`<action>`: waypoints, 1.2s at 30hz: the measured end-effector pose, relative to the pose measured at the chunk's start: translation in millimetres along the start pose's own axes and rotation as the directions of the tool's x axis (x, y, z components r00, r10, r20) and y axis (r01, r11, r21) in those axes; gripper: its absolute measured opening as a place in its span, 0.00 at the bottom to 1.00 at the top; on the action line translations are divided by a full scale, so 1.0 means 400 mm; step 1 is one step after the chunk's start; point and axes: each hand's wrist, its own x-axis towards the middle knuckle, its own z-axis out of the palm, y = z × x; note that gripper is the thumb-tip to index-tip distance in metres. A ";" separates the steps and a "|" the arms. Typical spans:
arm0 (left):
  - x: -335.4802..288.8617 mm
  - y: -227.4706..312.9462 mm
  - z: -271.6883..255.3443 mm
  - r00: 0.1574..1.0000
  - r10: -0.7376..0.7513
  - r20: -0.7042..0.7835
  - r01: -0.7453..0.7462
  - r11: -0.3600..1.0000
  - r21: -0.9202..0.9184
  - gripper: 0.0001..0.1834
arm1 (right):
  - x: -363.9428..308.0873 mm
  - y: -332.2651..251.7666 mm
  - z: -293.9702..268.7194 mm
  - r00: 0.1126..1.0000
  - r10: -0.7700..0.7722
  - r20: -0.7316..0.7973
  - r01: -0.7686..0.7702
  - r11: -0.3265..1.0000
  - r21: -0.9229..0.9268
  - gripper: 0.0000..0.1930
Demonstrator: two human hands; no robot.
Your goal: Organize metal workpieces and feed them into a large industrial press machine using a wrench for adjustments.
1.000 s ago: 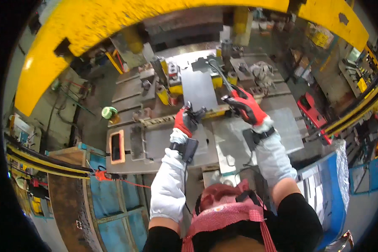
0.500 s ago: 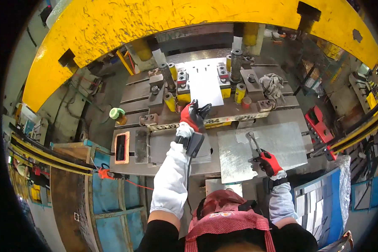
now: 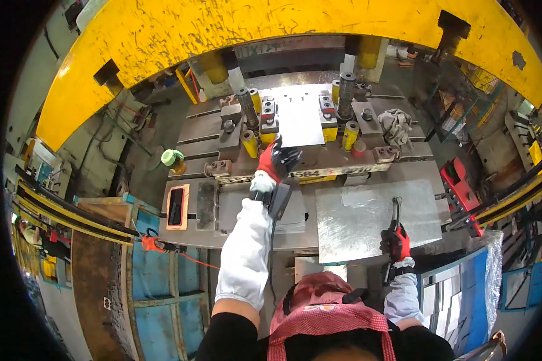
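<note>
A bright flat metal sheet (image 3: 301, 123) lies on the press die, between its side blocks. My left hand (image 3: 277, 161), in a red and black glove, is just below the sheet's near left corner. Its fingers are apart with nothing in them; I cannot tell whether a fingertip touches the sheet. My right hand (image 3: 397, 242), gloved the same way, is closed around a slim hand tool (image 3: 397, 212) with a ring-like round end. That tool is over a larger stack of grey metal sheets (image 3: 367, 222) at the near right of the press table.
The yellow press beam (image 3: 271, 27) arches across the far side. Dark guide posts (image 3: 346, 96) and yellow cylinders (image 3: 350, 135) flank the die. A grey rag (image 3: 395, 125) lies at right. A phone-like black object (image 3: 176, 206) and a green-capped bottle (image 3: 172, 159) are at left.
The sheet on the die sits slightly farther in and straighter. My left hand's fingers have spread. My right hand has swung the tool from leaning left to nearly upright, toward the right.
</note>
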 end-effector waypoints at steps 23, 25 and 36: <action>-0.550 -0.292 -0.681 0.714 0.693 -0.096 0.464 -0.366 0.807 0.33 | 0.070 0.055 -0.076 0.965 0.120 0.233 -0.179 0.952 0.249 0.11; -0.548 -0.287 -0.684 0.719 0.686 -0.111 0.477 -0.372 0.796 0.32 | 0.056 0.049 -0.059 0.961 0.087 0.261 -0.139 0.972 0.188 0.15; -0.547 -0.274 -0.670 0.723 0.672 -0.157 0.491 -0.340 0.802 0.29 | 0.027 0.026 -0.036 0.971 0.084 0.224 -0.144 0.952 0.271 0.09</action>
